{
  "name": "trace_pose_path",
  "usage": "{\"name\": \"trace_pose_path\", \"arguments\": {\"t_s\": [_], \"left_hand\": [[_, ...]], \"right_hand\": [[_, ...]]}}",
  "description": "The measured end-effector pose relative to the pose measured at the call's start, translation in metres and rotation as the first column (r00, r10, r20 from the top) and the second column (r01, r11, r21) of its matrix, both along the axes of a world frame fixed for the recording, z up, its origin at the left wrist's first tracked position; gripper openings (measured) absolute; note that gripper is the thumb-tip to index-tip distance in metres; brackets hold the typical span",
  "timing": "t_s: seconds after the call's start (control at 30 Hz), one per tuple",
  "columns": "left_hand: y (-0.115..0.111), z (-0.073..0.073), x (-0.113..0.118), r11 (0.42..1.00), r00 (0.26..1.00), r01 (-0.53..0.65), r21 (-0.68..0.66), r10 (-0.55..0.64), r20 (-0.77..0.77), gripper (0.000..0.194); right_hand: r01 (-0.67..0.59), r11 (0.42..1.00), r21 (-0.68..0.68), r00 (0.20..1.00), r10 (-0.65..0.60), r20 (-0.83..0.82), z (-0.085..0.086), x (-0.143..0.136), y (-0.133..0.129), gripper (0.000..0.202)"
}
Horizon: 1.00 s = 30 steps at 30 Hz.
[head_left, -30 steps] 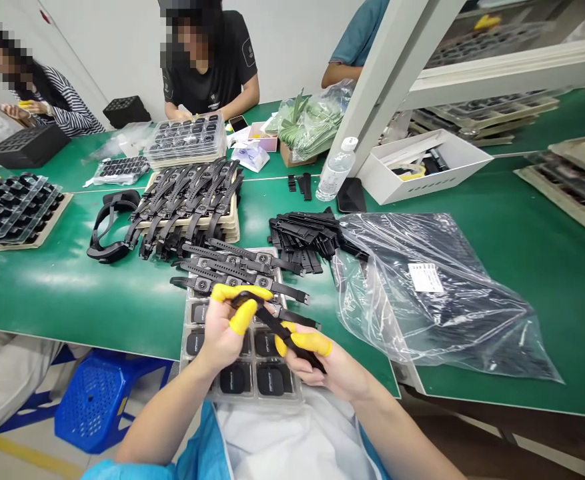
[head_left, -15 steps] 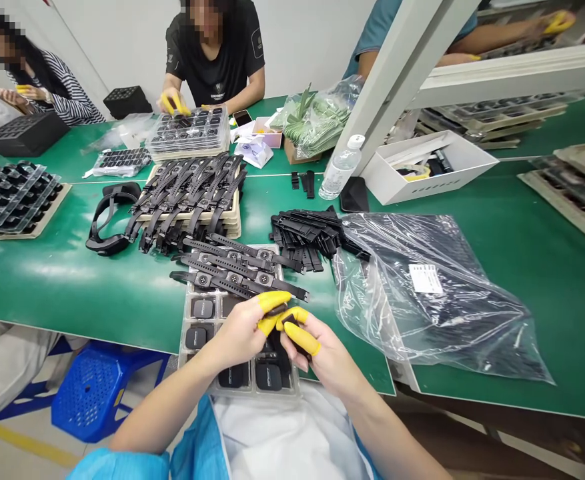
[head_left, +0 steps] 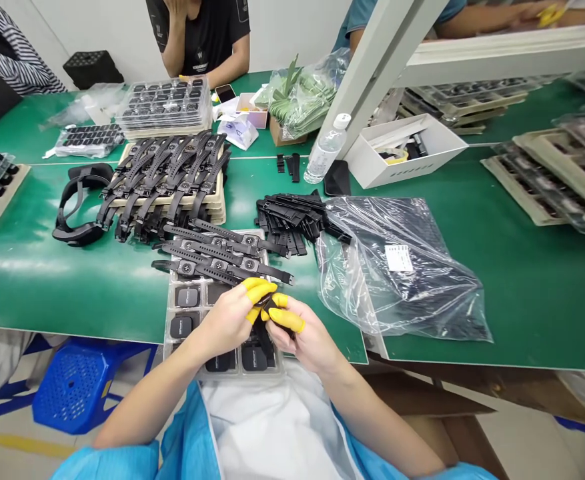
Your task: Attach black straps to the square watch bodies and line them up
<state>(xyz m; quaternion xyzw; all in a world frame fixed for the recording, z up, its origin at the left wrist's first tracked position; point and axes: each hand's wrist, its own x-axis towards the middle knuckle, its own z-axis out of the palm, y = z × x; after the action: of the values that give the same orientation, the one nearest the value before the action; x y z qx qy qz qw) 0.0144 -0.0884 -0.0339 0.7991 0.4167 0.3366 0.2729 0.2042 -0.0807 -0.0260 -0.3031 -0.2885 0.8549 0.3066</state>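
Yellow finger cots cover the fingertips of both my hands. My left hand [head_left: 229, 317] pinches a dark watch head [head_left: 263, 300], mostly hidden by the fingers. Against it, my right hand [head_left: 299, 333] grips a black watch strap [head_left: 271, 305]; whether strap and watch head are joined I cannot tell. Beneath my hands lies a clear plastic tray [head_left: 168, 350] with square black watch heads [head_left: 188, 297] in its compartments. Several watches with straps [head_left: 219, 247] lie across the tray's far end. A pile of loose black straps [head_left: 292, 217] is just beyond my right hand.
Stacked trays of strapped watches [head_left: 172, 173] stand at the left. A plastic bag of black straps [head_left: 402, 287] covers the table at the right. Behind it are a water bottle [head_left: 327, 150], a white box [head_left: 407, 157] and a slanted post [head_left: 372, 80]. A person [head_left: 199, 40] sits opposite.
My view has shifted, so the table sits higher and further left. My hands have brought the strap and watch head closer together. The person opposite has lifted a hand off the trays.
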Motion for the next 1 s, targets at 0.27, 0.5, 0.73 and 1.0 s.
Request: {"name": "trace_pose_path", "arguments": {"t_s": [0.27,0.5,0.73,1.0], "left_hand": [[0.001,0.014,-0.001,0.996,0.997,0.083,-0.031,-0.083,0.001,0.054],[0.001,0.016,0.003,0.995,0.987,0.062,0.074,-0.050,-0.153,0.044],[0.001,0.022,0.007,0.995,0.964,0.096,0.038,-0.083,-0.252,0.039],[-0.006,0.031,-0.001,0.995,0.933,0.097,-0.022,-0.099,-0.346,0.060]], "right_hand": [[0.056,0.995,-0.079,0.996,-0.062,-0.068,-0.006,0.000,-0.001,0.029],[0.001,0.994,-0.109,1.000,-0.003,-0.014,-0.005,0.006,0.002,0.036],[-0.039,0.994,-0.097,0.998,0.043,0.045,-0.009,0.011,0.000,0.038],[-0.038,0.871,0.490,0.944,-0.130,0.304,-0.017,0.022,0.003,0.031]]}}
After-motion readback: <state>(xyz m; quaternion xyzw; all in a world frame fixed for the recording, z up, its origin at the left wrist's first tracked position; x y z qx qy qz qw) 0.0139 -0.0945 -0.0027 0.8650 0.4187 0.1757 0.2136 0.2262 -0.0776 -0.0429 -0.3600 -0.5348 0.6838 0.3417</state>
